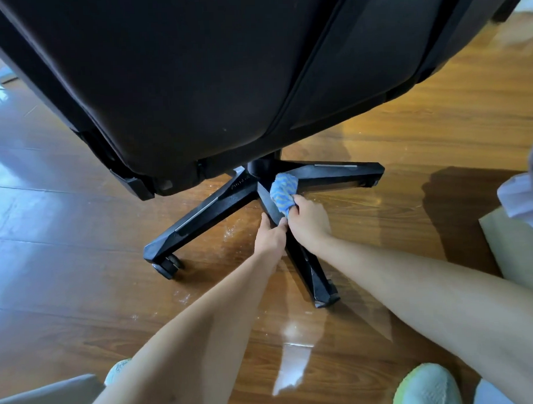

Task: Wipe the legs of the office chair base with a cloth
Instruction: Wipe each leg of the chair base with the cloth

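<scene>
- Head view: the black seat [194, 83] is looming over the chair base [261, 167], standing mid-scene on the glossy floor [80, 268];
- the left hand [271, 235] is gripping the near leg [310, 269], fingers curled round it; the right hand [308, 221] is bunching the blue cloth [284, 190] against that leg, near the hub;
- judging by the caster [169, 265], hard wiping is risking the chair rolling away.

Head view looks steeply down; near the chair base [260, 190].

1 chair [194, 68]. 3 base legs visible: left leg [199, 213], near leg [305, 261], right leg [333, 169]. 1 caster [167, 265] clearly seen. 1 cloth [284, 190]. 2 hands: left hand [271, 235], right hand [308, 221]. 2 shoes [425, 386].
</scene>
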